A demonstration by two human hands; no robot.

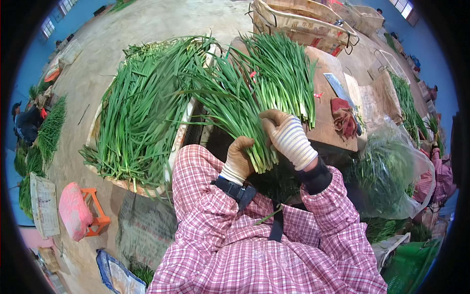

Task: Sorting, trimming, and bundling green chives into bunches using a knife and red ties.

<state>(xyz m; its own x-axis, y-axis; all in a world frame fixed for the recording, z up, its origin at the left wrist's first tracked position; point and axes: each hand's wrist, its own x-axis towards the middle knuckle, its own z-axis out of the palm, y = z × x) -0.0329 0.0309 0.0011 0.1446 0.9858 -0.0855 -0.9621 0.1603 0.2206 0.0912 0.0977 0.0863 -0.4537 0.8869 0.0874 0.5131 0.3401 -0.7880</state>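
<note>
My left hand (238, 158), in a tan-palmed knit work glove, grips a bunch of garlic chives (238, 104) near its pale stem ends. The leaves fan out away from me to the upper left. On the other side of the stems is my right hand (288, 134), gloved the same way, with bent fingers against the bunch; whether it grips any stems is hidden. Just beyond, a second pile of chives (281, 73) lies on a wooden board (325, 126). To the left, a large crate (180, 128) is heaped with loose chives (143, 106).
A broad-bladed knife (337, 86) and a dark red cloth (343, 115) lie on the board's right side. Stacked crates (301, 22) stand behind it. A clear plastic bag (393, 172) of greens sits at right. An orange stool (97, 213) with a pink cushion (75, 211) stands left. Other people work at both edges.
</note>
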